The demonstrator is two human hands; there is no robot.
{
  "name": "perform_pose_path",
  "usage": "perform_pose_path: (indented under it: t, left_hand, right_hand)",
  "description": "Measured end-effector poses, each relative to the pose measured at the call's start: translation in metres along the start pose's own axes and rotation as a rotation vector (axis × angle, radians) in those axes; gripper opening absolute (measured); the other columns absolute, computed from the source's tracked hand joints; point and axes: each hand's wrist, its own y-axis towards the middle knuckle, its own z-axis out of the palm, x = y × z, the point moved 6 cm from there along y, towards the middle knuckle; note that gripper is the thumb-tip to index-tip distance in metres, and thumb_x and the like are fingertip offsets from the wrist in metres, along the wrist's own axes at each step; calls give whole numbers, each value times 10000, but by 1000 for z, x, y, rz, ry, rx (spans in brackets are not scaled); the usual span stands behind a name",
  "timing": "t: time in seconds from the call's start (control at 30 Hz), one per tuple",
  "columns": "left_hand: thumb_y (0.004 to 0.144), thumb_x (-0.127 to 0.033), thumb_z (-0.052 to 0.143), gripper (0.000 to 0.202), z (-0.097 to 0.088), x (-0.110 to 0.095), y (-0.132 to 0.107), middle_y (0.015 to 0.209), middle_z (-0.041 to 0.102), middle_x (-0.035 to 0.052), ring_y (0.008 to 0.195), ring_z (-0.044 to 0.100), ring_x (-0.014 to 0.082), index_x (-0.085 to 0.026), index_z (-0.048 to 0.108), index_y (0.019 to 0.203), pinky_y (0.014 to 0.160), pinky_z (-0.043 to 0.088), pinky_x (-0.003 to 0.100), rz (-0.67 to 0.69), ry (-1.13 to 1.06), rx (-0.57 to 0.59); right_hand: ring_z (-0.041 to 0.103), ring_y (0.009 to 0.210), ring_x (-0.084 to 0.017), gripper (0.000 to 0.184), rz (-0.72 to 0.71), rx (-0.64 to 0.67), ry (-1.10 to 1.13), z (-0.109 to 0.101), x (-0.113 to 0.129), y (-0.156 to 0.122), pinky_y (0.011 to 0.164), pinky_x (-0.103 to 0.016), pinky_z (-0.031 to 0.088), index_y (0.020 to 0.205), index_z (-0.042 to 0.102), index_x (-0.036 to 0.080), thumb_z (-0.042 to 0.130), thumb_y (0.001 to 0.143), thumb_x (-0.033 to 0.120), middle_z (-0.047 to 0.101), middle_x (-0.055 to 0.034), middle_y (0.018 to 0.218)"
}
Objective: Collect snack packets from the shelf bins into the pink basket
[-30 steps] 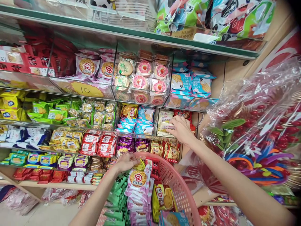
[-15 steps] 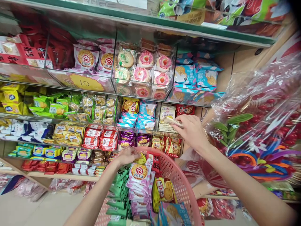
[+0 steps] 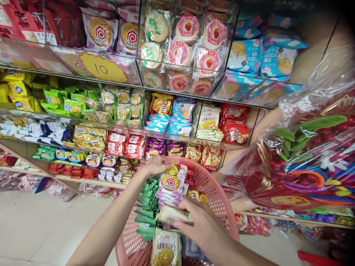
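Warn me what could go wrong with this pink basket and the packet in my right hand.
The cream packet in your right hand might slip if your grip loosens. The pink basket could tip: your left hand holds only its far rim, and what supports it below is out of view. The green packets, piled beside the cream one, may shift if bumped.

The basket is pink plastic, its wall pierced with small holes, its mouth facing up. The packet is cream-coloured with dark print, seen nearly edge-on, its length running left to right, gripped in the right hand over the basket's opening; whether it touches the packs below cannot be told. Its right end is hidden.
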Motion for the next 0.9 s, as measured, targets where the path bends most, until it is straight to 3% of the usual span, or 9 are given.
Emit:
perform_pose_path:
  t: [0.13,0.27,0.9]
  left_hand:
    - [745,-558,545,382,0,-1,0,954,687,63,937,578,236,-206,689,785,794,398,323,0,-11,3]
    - [732,-569,553,408,1,2,2,926,688,71,939,578,243,-191,693,801,769,408,307,-11,-11,-1]
    - [705,-637,525,427,4,5,4,1028,674,53,1019,585,283,-252,679,804,870,426,367,-11,-13,35]
  right_hand:
    - [507,707,-136,201,178,169,160,49,-30,1,587,-215,304,732,567,200,705,619,292,563,48,733]
    - [474,756,-143,279,218,240,196,72,-47,4,625,-217,305,712,581,181,762,540,305,521,50,738]
    - [529,868,-185,390,220,291,92,93,-62,7,685,-235,340,836,642,188,791,509,338,621,-8,934]
